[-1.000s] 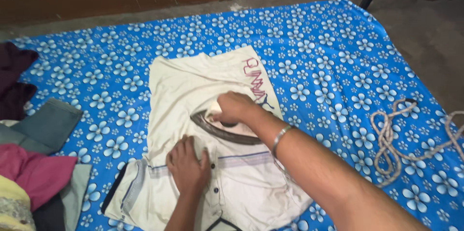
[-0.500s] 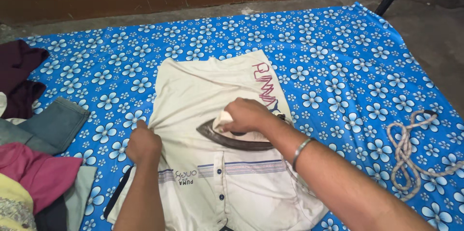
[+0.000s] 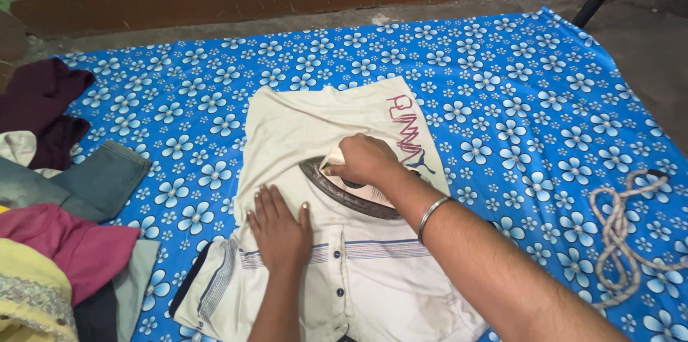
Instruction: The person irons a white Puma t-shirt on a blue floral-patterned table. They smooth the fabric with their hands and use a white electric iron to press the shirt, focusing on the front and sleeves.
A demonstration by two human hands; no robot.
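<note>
- right hand [image 3: 365, 161] fist-gripped on iron [image 3: 351, 191] handle, forearm angled across cream shirt [image 3: 308, 134]
- left hand [image 3: 281, 231] flat, fingers spread, pressing shirt beside iron

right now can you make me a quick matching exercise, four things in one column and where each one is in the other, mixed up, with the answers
Things:
1. left hand
2. right hand
3. coiled rope
4. pile of clothes

Places:
A. on the flowered blue sheet, at its right edge
B. pressed flat on the cream shirt, near its striped band
C. closed on the handle of the iron
D. at the sheet's left edge

Pairs: 1-B, 2-C, 3-A, 4-D
</note>
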